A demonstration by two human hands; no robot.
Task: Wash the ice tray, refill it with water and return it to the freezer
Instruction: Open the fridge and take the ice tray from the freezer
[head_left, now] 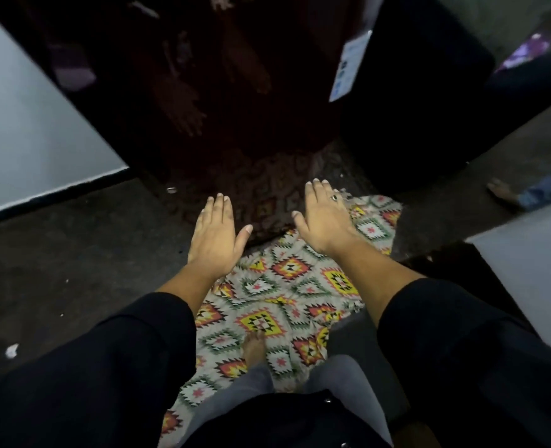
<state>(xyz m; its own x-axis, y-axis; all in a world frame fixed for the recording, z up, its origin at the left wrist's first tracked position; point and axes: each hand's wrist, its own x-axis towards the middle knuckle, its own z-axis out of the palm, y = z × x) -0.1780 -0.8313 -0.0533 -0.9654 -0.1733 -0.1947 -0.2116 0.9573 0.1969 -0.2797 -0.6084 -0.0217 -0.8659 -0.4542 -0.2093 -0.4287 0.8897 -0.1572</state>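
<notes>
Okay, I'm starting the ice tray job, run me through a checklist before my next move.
1. Left hand free: ok, it is flat and holds nothing.
2. Right hand free: ok, flat and empty, with a ring on it.
3. Ice tray in sight: not ok, none shows in this view.
4. Dark glossy panel ahead is the freezer door: cannot tell; it only reflects the hands.
5. Footing: ok, the bare foot stands on the patterned mat.
6. Path to the right: cannot tell; another person's foot rests on the floor there, apart from the mat.
</notes>
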